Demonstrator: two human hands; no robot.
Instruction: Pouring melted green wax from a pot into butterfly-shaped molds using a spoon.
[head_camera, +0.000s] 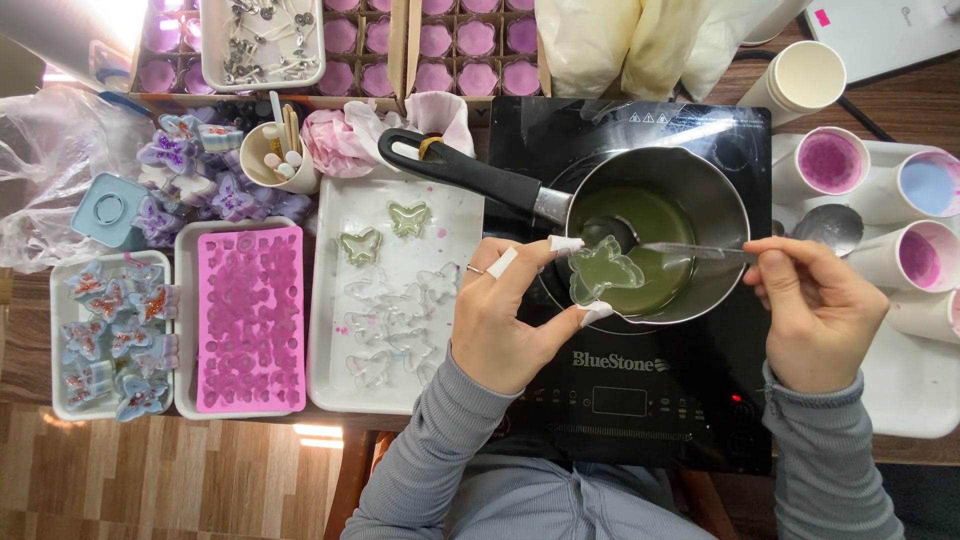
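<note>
— While the saucepan (700, 215) is sitting on the black cooktop (640, 400), what is being held over it?

— A clear butterfly mould (603, 270) is being pinched narrowly by the left hand (510, 320) above the greenish liquid (650, 235). A spoon (690, 250) is being gripped by the right hand (815, 315), fingers closed around its handle.

— And to the left?

— More butterfly moulds are being kept on a white tray (330, 330) (beside a pink silicone mould (250, 320)).
</note>
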